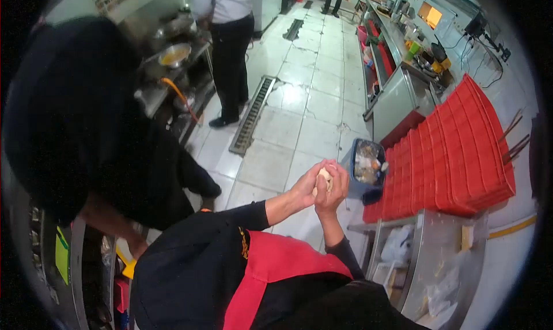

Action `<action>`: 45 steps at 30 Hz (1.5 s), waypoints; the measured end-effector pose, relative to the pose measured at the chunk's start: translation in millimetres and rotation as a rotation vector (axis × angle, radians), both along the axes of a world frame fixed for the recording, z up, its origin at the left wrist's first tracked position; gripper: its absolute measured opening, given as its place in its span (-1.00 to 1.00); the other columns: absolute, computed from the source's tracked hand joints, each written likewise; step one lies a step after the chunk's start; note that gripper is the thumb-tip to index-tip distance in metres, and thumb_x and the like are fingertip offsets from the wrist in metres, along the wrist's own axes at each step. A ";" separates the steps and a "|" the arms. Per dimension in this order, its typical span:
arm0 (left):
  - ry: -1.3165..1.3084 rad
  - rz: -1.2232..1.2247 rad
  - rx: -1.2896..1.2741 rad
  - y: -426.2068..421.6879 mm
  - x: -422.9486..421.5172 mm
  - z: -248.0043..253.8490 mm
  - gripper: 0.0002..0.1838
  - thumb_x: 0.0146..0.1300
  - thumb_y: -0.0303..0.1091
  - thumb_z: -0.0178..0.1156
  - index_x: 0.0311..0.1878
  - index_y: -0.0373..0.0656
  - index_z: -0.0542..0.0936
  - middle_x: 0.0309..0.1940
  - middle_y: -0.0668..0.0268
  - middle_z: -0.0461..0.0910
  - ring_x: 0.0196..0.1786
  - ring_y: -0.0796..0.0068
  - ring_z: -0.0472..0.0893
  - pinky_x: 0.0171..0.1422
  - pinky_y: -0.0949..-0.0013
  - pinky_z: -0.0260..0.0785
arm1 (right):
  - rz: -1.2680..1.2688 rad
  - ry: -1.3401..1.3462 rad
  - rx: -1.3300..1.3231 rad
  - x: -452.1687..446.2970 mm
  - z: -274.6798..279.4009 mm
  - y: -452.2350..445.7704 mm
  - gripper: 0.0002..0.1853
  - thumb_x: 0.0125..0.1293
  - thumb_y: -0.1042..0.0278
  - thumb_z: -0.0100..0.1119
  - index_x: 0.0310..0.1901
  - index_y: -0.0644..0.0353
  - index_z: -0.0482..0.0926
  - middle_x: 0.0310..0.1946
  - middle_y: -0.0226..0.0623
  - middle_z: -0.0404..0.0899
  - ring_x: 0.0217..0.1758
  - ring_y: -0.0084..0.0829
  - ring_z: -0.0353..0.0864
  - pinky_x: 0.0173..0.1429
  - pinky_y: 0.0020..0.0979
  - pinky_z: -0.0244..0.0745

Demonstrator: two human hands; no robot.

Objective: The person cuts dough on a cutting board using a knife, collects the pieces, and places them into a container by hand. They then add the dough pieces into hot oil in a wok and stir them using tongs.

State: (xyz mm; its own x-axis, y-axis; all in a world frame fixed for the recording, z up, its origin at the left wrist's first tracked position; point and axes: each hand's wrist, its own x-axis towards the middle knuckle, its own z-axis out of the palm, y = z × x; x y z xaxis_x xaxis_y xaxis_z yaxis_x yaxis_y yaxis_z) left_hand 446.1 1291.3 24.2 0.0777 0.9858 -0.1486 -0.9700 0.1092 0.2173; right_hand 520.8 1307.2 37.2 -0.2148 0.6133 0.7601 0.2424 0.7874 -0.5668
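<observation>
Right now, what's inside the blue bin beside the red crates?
The blue bin has whitish scraps on top, with a small orange bit among them. Whatever lies beneath is covered, so I can't tell.

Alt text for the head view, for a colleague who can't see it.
The person's left hand and right hand cup a pale, dough-like lump above a tiled kitchen floor. Stacked red plastic crates and a waste-filled bin stand at right; a co-worker in black is at left.
</observation>
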 end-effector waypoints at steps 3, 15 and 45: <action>0.052 0.066 -0.053 51.0 -24.0 9.3 -0.68 0.23 -0.06 -0.10 -0.06 -0.02 0.38 -0.20 0.41 0.41 -0.11 0.57 0.41 0.00 0.51 0.29 | 0.103 0.012 -0.015 -24.0 6.1 60.8 -0.76 -0.04 0.33 0.07 -0.32 0.26 0.47 -0.27 -0.09 0.41 -0.23 -0.14 0.37 -0.13 -0.27 0.28; 0.096 0.305 -0.009 299.5 -186.1 -8.7 -0.53 0.18 0.05 -0.06 0.05 -0.04 0.28 -0.18 0.36 0.39 -0.09 0.52 0.39 0.02 0.45 0.26 | 0.269 -0.035 -0.003 -188.8 -15.8 319.6 -0.76 0.02 0.27 0.04 -0.33 0.26 0.48 -0.29 -0.13 0.42 -0.26 -0.16 0.36 -0.18 -0.28 0.28; -0.046 0.832 0.067 868.1 -634.1 -6.0 -0.71 0.19 -0.08 -0.09 -0.28 -0.10 0.44 -0.34 0.34 0.48 -0.26 0.46 0.47 -0.11 0.41 0.33 | 0.603 -0.494 0.293 -671.7 9.7 915.9 -0.66 0.08 0.12 -0.04 -0.17 0.14 0.40 -0.18 -0.19 0.37 -0.15 -0.21 0.37 -0.17 0.03 0.11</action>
